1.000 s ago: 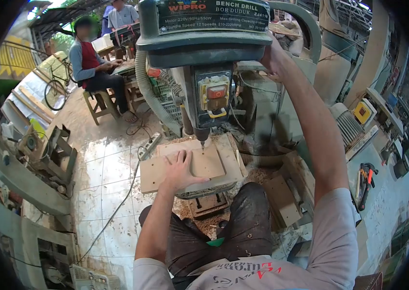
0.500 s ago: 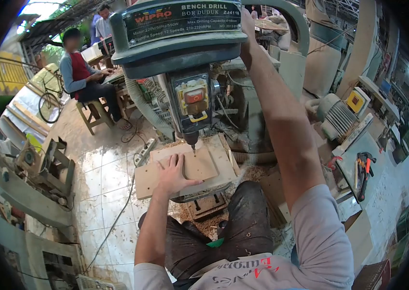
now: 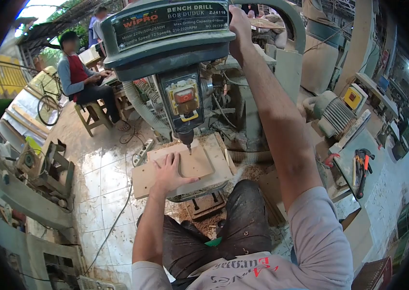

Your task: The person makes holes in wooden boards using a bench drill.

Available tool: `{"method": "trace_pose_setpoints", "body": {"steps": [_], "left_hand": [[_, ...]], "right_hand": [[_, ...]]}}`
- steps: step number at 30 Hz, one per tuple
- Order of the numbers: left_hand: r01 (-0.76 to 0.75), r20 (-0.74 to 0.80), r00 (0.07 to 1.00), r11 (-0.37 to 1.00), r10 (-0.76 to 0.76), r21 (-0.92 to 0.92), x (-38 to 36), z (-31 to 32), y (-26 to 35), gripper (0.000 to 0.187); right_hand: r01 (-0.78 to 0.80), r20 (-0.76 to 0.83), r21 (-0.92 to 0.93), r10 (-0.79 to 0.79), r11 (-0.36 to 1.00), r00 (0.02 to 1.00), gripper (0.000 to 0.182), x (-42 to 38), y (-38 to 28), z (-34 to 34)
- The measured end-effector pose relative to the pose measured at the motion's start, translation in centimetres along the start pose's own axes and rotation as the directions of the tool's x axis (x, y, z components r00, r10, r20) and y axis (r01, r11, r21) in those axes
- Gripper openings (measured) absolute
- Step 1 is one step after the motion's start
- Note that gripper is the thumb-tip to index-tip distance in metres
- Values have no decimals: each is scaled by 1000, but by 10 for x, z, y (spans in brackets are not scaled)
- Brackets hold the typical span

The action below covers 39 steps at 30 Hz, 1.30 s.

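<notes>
My left hand (image 3: 168, 177) lies flat with spread fingers on a thin brown board (image 3: 197, 163), left of the drill bit. The board rests over another brown piece (image 3: 141, 181) with small holes, on the drill table (image 3: 220, 166). The drill chuck and bit (image 3: 188, 141) point down at the board, close above a small dark spot; whether they touch is unclear. Up at the right side of the bench drill head (image 3: 168, 36), my right hand (image 3: 239, 29) is closed round something I cannot make out, its fingers partly hidden by the housing.
A seated person in a red and grey top (image 3: 76, 72) is at the back left, another person (image 3: 98, 24) behind. Pliers and other hand tools (image 3: 361, 171) lie on a surface at right, near a motor (image 3: 335, 113). A cable (image 3: 117, 220) crosses the tiled floor.
The view has shifted slightly, so the drill sits further left. More of my right hand shows beside the housing. My left hand keeps its place on the board.
</notes>
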<state>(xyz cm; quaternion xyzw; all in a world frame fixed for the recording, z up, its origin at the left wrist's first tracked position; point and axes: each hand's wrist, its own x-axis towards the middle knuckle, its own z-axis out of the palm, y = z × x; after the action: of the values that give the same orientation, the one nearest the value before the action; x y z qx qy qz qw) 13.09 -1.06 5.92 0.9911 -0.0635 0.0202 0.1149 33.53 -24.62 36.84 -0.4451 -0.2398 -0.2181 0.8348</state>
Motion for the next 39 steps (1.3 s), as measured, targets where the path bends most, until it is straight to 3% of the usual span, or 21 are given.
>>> {"method": "trace_pose_setpoints", "body": {"steps": [10,12,14,15,16,17,18,20,21,22,25,27,34,38,39], "left_hand": [[30,32,999,1000,-31,5,8,0,-2,132],[52,38,998,999,-52,4,11,1,-4,131],[45,8,999,999,-45,-13,14,1,-5,131],[37,-5,999,999,-37,-16,16,0,-6,131],[37,-14,999,999,-37,5,18,1,-6,131],[42,-14,999,999,-42,-1,21,0,-6,132],[47,-16,999,999,-48,-7,22,0,-7,132],[73,-8,997,997,-73,-25,26,1,-10,130],[62,-17,998,998,-63,-33,28,1,-10,129],[76,-12,997,996,-77,-37,30,-1,-10,129],[75,10,997,997,-75,15,33,-4,-10,131],[70,-4,998,997,-70,12,34,-2,-12,131],[73,9,997,997,-73,-3,43,-5,-17,133],[88,26,996,995,-89,37,50,-3,-21,133],[82,9,997,996,-83,37,52,-1,-22,135]], "right_hand": [[-15,-42,6,16,1000,999,23,4,1,3],[-96,-123,-203,72,975,990,26,16,4,-5],[39,-70,-187,-53,982,996,33,9,-2,-1],[237,-304,-171,-280,956,910,39,-4,2,20],[-70,-97,-125,58,990,994,47,11,-4,-10],[-191,-32,-11,190,982,981,46,-6,-14,-2],[-70,139,104,55,992,989,44,-9,-6,-10],[-78,234,90,55,993,971,40,-8,-9,-10],[-111,311,188,48,976,949,40,-11,-11,-7],[-16,285,105,-15,994,959,39,-17,-14,-7],[-78,210,127,50,989,977,36,-28,-19,-5],[107,197,38,-112,994,974,35,-21,-15,-13],[118,20,12,-119,993,993,32,-41,-30,-3],[140,77,70,-145,988,986,30,-52,-35,-5],[142,15,47,-143,989,990,29,-54,-36,-6]]}}
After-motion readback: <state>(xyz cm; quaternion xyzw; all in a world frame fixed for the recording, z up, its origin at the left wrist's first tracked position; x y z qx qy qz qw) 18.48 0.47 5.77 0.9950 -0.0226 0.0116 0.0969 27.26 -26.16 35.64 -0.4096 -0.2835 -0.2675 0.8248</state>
